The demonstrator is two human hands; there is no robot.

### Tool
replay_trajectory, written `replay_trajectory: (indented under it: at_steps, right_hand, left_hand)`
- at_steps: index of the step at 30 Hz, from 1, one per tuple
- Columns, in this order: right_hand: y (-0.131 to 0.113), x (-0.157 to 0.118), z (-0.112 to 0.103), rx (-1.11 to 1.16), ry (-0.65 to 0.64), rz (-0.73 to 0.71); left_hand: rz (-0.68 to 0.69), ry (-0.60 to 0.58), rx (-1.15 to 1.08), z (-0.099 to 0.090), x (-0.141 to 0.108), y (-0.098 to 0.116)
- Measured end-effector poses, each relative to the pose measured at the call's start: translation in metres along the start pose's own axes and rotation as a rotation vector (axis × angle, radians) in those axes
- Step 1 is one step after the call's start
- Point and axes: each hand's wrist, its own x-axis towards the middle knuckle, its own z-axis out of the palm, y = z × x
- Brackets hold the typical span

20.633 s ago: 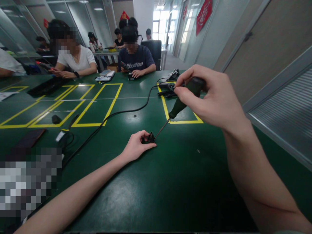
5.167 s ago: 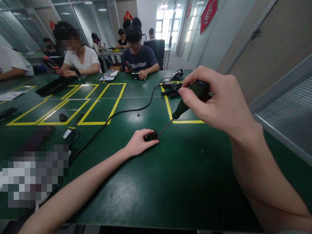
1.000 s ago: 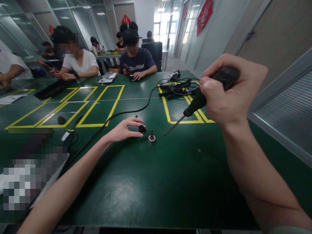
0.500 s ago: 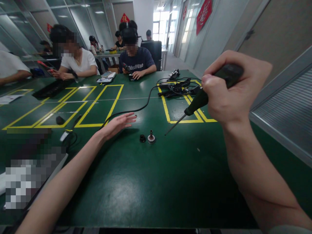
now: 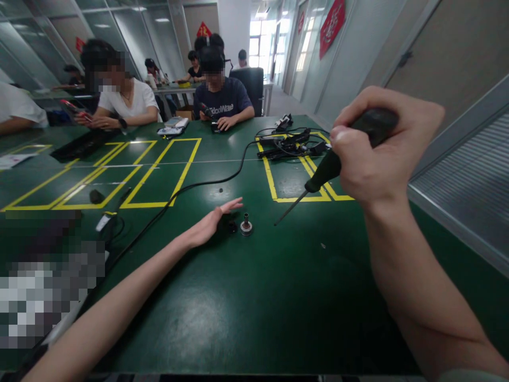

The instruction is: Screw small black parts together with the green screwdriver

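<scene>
My right hand [image 5: 382,143] is wrapped round the dark handle of a screwdriver [image 5: 324,170], held in the air with its thin shaft slanting down to the left over the table. My left hand [image 5: 212,223] reaches in from the left with fingers stretched out and nothing in them. Just beside its fingers sits a small black round part [image 5: 232,227], partly in the hand's shadow. Right of that stands a small metal part [image 5: 246,227] with a wide round base and an upright stem. Neither hand visibly grips these two parts.
A black cable [image 5: 191,187] crosses the green table [image 5: 254,307] to a heap of black parts [image 5: 294,143] at the back right. Yellow tape [image 5: 149,205] marks out boxes. A small dark piece [image 5: 221,190] lies beyond my left hand. Two people [image 5: 222,101] work across the table.
My left hand has moved right and nearer to me, close to the small black part, uncovering the cable and a small dark piece. My right hand and the screwdriver have barely shifted.
</scene>
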Motion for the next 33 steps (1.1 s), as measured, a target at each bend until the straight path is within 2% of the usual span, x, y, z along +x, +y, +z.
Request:
replay_trajectory:
  at_steps: [3, 6, 9, 13, 17, 20, 23, 27, 30, 33]
  right_hand:
    - [-0.001, 0.000, 0.000, -0.009, 0.012, 0.006]
    - [-0.001, 0.000, 0.000, -0.013, 0.003, 0.008]
    - [-0.001, 0.000, 0.000, 0.004, -0.016, -0.005]
    - [-0.002, -0.001, 0.000, 0.013, -0.024, 0.012]
    - [-0.004, 0.000, 0.000, 0.020, -0.025, 0.028]
    - [-0.006, 0.001, 0.000, 0.016, -0.048, 0.009]
    - [-0.005, 0.001, 0.000, 0.025, -0.058, -0.007]
    - [-0.005, 0.001, -0.001, 0.035, -0.043, -0.035]
    - [-0.006, 0.001, -0.001, 0.039, -0.040, -0.020]
    - [-0.009, 0.002, -0.001, 0.043, -0.029, 0.006]
  left_hand:
    - [0.164, -0.063, 0.388, 0.010, -0.002, -0.002]
    - [0.170, -0.029, 0.658, 0.013, 0.001, 0.000]
    - [0.160, -0.029, 0.804, 0.017, 0.007, 0.004]
    - [0.196, -0.075, 0.875, 0.023, 0.017, 0.005]
    - [0.242, -0.047, 0.790, 0.024, 0.021, 0.001]
    - [0.231, -0.020, 0.730, 0.017, 0.019, 0.000]
    - [0.182, 0.012, 0.739, 0.001, 0.013, -0.001]
    - [0.032, 0.132, 0.817, -0.037, 0.004, -0.002]
    - [-0.160, 0.300, 0.939, -0.074, -0.003, -0.005]
    - [-0.407, 0.517, 1.010, -0.107, -0.012, -0.009]
